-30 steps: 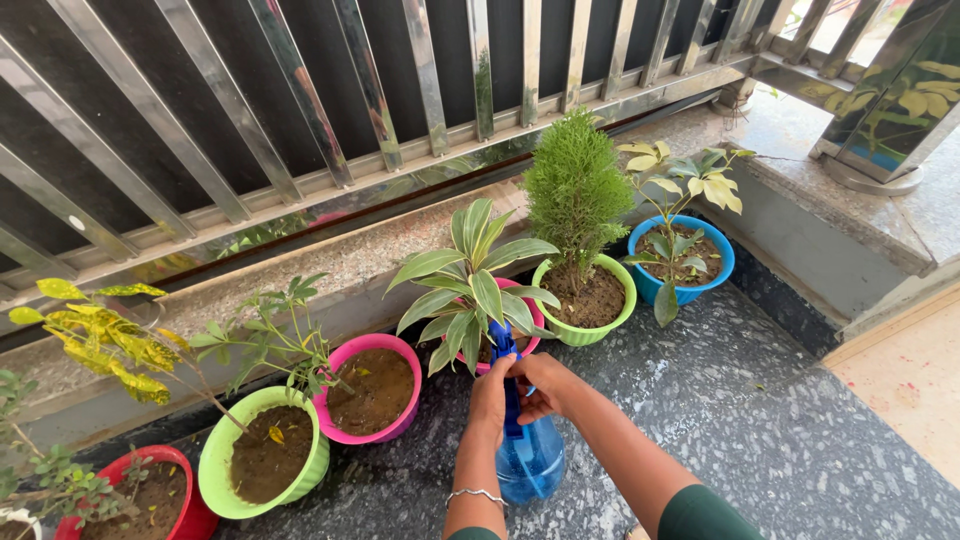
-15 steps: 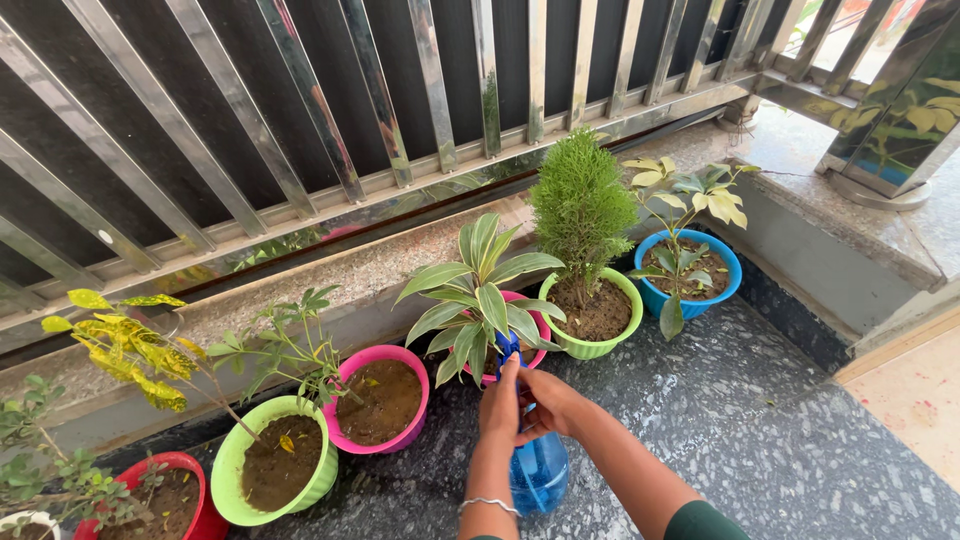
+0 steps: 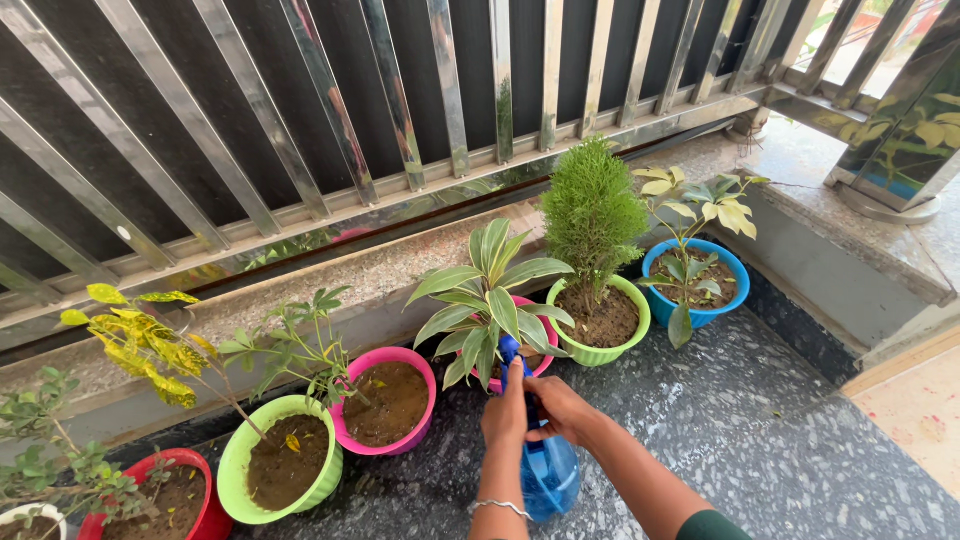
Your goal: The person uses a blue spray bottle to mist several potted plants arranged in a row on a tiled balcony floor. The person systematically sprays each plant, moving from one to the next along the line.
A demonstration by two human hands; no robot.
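- Blue translucent plastic spray bottle [image 3: 548, 470]: upright on the speckled granite floor [image 3: 760, 430], before the pink pot of striped-leaf plant [image 3: 495, 305].
- Left hand [image 3: 507, 410], right hand [image 3: 556, 408]: grip closed around the bottle's blue nozzle head.
- Progress: bottle part-filled; soil in the pots looks dry, no spray visible yet.

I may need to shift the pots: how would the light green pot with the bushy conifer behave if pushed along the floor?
The light green pot looks full of soil, so probably heavy for its size. The conifer rises tall above it, so a high push might tip it. On the polished speckled floor it would likely slide if pushed low.
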